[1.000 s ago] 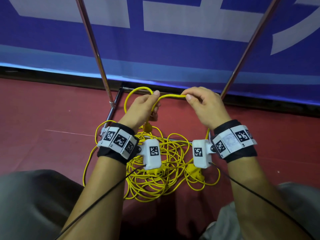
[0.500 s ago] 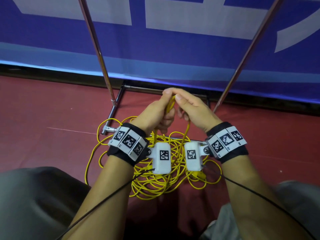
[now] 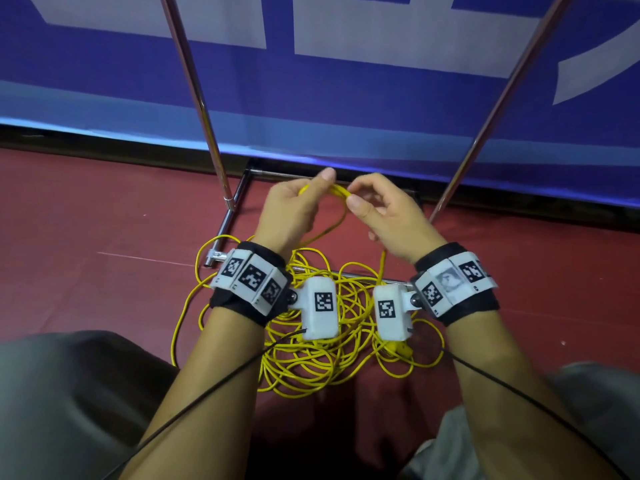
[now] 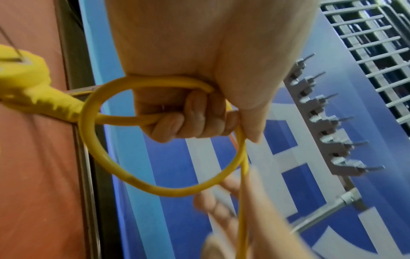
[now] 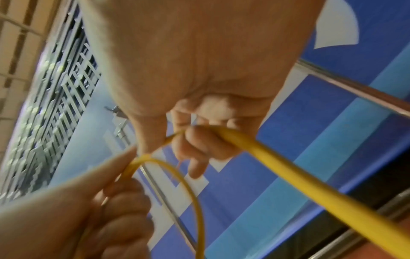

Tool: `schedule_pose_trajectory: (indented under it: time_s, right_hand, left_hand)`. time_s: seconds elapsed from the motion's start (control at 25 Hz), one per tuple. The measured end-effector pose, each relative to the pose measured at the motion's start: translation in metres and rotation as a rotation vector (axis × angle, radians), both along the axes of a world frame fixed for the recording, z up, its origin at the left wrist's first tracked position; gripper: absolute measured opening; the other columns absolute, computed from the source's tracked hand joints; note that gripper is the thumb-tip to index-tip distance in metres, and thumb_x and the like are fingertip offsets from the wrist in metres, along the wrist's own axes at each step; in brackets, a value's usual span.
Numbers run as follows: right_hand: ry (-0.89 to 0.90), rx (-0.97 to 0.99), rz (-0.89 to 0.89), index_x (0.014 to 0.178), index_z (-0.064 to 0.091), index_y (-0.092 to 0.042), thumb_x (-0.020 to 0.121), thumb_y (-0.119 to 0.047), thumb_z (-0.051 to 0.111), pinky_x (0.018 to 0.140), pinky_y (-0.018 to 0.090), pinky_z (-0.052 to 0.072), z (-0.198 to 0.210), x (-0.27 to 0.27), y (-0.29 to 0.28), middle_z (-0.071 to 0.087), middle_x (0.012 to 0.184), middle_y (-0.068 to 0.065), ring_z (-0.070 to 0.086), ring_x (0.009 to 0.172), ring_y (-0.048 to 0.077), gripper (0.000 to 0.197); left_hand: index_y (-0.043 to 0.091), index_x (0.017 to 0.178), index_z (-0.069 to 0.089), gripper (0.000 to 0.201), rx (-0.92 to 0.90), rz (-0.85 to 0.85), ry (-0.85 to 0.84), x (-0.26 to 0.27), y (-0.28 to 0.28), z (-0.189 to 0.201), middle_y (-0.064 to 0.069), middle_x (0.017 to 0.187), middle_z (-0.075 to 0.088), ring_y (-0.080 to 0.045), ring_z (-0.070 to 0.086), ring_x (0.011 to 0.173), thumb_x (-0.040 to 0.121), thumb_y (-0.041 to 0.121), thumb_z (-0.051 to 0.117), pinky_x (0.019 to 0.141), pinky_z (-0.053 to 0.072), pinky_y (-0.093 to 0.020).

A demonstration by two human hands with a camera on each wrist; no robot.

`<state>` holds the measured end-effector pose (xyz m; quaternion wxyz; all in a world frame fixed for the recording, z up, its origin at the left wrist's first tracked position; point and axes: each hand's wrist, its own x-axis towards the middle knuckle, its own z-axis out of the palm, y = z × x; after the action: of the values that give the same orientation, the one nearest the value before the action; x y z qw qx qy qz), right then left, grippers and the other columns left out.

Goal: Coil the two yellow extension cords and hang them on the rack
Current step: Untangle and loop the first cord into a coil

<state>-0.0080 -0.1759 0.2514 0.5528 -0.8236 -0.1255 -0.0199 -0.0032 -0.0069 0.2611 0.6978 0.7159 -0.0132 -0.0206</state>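
Observation:
A tangle of yellow extension cord lies on the red floor beneath my wrists. My left hand grips a small coiled loop of the cord, whose plug end hangs beside it. My right hand pinches the same cord right next to the left thumb, and the cord trails from it down to the tangle. The rack's two chrome uprights rise just beyond my hands. Its row of hooks shows in the left wrist view.
The rack's chrome base bars lie on the floor around the tangle. A blue and white banner stands directly behind the rack. My knees in grey trousers frame the bottom corners.
My hands came together a second ago, adding a loop to the left hand. Now they have parted slightly, the right hand sliding back along the cord.

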Motion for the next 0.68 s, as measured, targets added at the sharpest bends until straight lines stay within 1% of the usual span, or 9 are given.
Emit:
schedule_pose_trajectory:
  time_s: [0.08, 0.16, 0.2, 0.28, 0.36, 0.44, 0.52, 0.6, 0.68]
  right_hand:
    - [0.101, -0.016, 0.023, 0.093, 0.057, -0.027, 0.096, -0.017, 0.058, 0.049, 0.018, 0.038, -0.006, 0.002, -0.016, 0.059, 0.075, -0.003, 0.043, 0.048, 0.004, 0.011]
    - [0.056, -0.058, -0.069, 0.090, 0.058, -0.024, 0.096, -0.013, 0.058, 0.055, 0.017, 0.039, -0.010, 0.002, -0.029, 0.057, 0.069, -0.005, 0.046, 0.052, 0.000, 0.013]
    - [-0.014, -0.097, -0.143, 0.089, 0.061, -0.024, 0.094, -0.014, 0.059, 0.062, 0.020, 0.042, -0.010, 0.002, -0.033, 0.059, 0.071, -0.007, 0.051, 0.059, 0.000, 0.011]
    - [-0.139, -0.200, -0.235, 0.092, 0.067, -0.022, 0.090, -0.020, 0.062, 0.077, 0.029, 0.047, -0.004, 0.003, -0.037, 0.067, 0.083, -0.005, 0.061, 0.078, 0.011, 0.006]
    - [-0.179, -0.292, -0.232, 0.094, 0.070, -0.018, 0.088, -0.020, 0.064, 0.084, 0.034, 0.048, 0.007, 0.002, -0.038, 0.071, 0.089, 0.001, 0.064, 0.085, 0.021, 0.009]
    - [-0.206, -0.356, -0.168, 0.094, 0.071, -0.019, 0.087, -0.021, 0.065, 0.083, 0.035, 0.048, 0.018, -0.002, -0.030, 0.071, 0.089, 0.001, 0.063, 0.084, 0.020, 0.010]
    - [-0.268, -0.391, -0.070, 0.093, 0.071, -0.018, 0.086, -0.023, 0.065, 0.075, 0.030, 0.045, 0.022, -0.007, -0.011, 0.068, 0.083, -0.004, 0.058, 0.076, 0.009, 0.011]
    - [-0.276, -0.332, -0.035, 0.091, 0.067, -0.014, 0.087, -0.026, 0.064, 0.063, 0.024, 0.037, 0.019, -0.009, 0.007, 0.058, 0.070, -0.007, 0.047, 0.063, 0.004, 0.014]
    - [-0.147, -0.202, -0.075, 0.089, 0.058, -0.015, 0.089, -0.034, 0.063, 0.056, 0.023, 0.034, 0.009, -0.005, 0.004, 0.047, 0.060, -0.006, 0.038, 0.054, 0.006, 0.020]
  left_hand:
    - [0.022, 0.059, 0.035, 0.048, -0.064, 0.110, -0.005, 0.004, 0.013, -0.002, 0.011, 0.046, 0.025, -0.009, 0.019, 0.043, 0.099, 0.033, 0.057, 0.044, 0.017, -0.024]
    - [0.023, 0.059, 0.033, 0.048, -0.093, 0.140, -0.003, 0.009, 0.021, -0.007, 0.010, 0.048, 0.025, -0.010, 0.019, 0.046, 0.101, 0.030, 0.054, 0.047, 0.015, -0.025]
    - [0.023, 0.061, 0.034, 0.046, -0.065, 0.109, 0.005, 0.010, 0.024, -0.008, 0.010, 0.049, 0.026, -0.010, 0.020, 0.047, 0.103, 0.029, 0.052, 0.048, 0.016, -0.027]
    - [0.020, 0.062, 0.037, 0.045, 0.052, 0.014, 0.037, 0.009, 0.028, -0.007, 0.007, 0.050, 0.029, -0.011, 0.024, 0.047, 0.104, 0.030, 0.049, 0.050, 0.020, -0.028]
    - [0.017, 0.061, 0.044, 0.046, 0.142, -0.074, 0.078, 0.008, 0.030, -0.004, 0.002, 0.052, 0.035, -0.013, 0.029, 0.048, 0.103, 0.037, 0.049, 0.050, 0.026, -0.027]
    - [0.015, 0.064, 0.050, 0.047, 0.167, -0.149, 0.106, 0.005, 0.023, 0.002, -0.001, 0.054, 0.040, -0.014, 0.033, 0.049, 0.102, 0.043, 0.049, 0.050, 0.029, -0.027]
    - [0.016, 0.062, 0.052, 0.051, 0.206, -0.223, 0.057, 0.001, 0.009, 0.005, 0.002, 0.053, 0.041, -0.013, 0.032, 0.047, 0.100, 0.049, 0.048, 0.050, 0.027, -0.028]
    - [0.011, 0.052, 0.056, 0.062, 0.241, -0.182, -0.038, 0.000, -0.005, 0.002, 0.010, 0.045, 0.039, -0.008, 0.032, 0.043, 0.097, 0.053, 0.048, 0.048, 0.026, -0.028]
    - [0.013, 0.042, 0.046, 0.067, 0.187, -0.037, -0.097, 0.006, -0.005, 0.002, 0.010, 0.043, 0.030, -0.012, 0.027, 0.043, 0.093, 0.056, 0.051, 0.050, 0.022, -0.031]
